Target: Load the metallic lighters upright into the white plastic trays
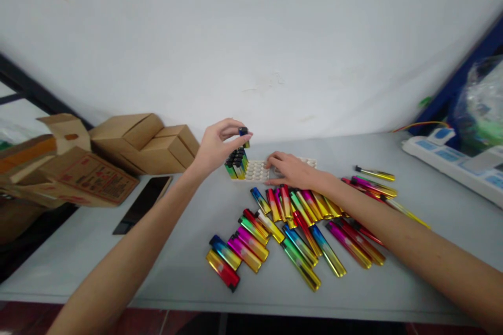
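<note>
Between left hand (pixel 215 147) fingertips, a lighter (pixel 244 133) above the tray (pixel 257 171).

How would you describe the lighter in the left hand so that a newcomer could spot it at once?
Start at the white tray with round holes near the back of the grey table. At its left end stands a cluster of upright lighters. Just above them, the left hand pinches one lighter by its dark cap, the only one lifted off the table.
</note>
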`<act>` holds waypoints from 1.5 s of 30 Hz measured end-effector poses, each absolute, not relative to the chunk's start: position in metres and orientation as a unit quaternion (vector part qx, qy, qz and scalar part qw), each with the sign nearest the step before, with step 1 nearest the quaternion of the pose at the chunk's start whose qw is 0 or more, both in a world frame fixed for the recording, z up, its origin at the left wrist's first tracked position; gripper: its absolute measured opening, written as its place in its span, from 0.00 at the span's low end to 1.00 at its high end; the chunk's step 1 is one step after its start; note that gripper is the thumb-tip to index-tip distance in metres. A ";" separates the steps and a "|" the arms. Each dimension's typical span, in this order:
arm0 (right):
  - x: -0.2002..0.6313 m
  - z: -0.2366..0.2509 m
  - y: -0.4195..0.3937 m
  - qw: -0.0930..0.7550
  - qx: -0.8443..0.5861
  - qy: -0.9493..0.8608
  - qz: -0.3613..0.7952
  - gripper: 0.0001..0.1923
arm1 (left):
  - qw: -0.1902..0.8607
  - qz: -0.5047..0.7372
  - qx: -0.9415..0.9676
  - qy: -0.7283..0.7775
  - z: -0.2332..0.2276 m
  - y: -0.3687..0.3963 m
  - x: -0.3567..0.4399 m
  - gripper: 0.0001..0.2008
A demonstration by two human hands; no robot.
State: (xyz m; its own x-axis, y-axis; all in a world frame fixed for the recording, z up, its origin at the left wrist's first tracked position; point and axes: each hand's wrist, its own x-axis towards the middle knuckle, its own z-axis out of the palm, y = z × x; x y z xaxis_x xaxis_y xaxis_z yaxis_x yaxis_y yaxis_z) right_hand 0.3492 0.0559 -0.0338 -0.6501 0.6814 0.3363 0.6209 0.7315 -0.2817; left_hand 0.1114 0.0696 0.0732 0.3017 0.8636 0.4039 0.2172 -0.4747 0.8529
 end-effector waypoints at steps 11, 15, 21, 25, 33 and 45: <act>0.348 -0.031 0.054 0.222 -0.359 -0.904 0.071 0.22 | 0.236 0.226 0.852 0.408 0.053 0.116 0.102 0.16; 0.347 -0.030 0.053 0.215 -0.365 -0.903 0.076 0.23 | 0.236 0.226 0.853 0.408 0.051 0.116 0.100 0.14; 0.348 -0.033 0.054 0.219 -0.362 -0.903 0.070 0.22 | 0.219 0.203 0.868 0.397 0.056 0.111 0.102 0.14; 0.349 -0.035 0.055 0.219 -0.359 -0.905 0.068 0.23 | 0.198 0.192 0.879 0.390 0.060 0.108 0.103 0.13; 0.349 -0.034 0.055 0.218 -0.363 -0.903 0.073 0.23 | 0.178 0.133 0.893 0.392 0.066 0.115 0.104 0.11; 0.348 -0.034 0.055 0.219 -0.366 -0.902 0.067 0.24 | 0.035 0.151 0.897 0.414 0.086 0.081 0.119 0.23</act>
State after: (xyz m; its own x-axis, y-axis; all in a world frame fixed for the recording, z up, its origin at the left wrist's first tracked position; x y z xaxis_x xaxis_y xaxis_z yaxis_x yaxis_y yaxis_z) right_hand 0.3480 0.0553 -0.0342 -0.6366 0.6890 0.3465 0.6300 0.7237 -0.2815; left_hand 0.1188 0.0806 0.0858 0.6107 0.7538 0.2427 0.7329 -0.6541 0.1874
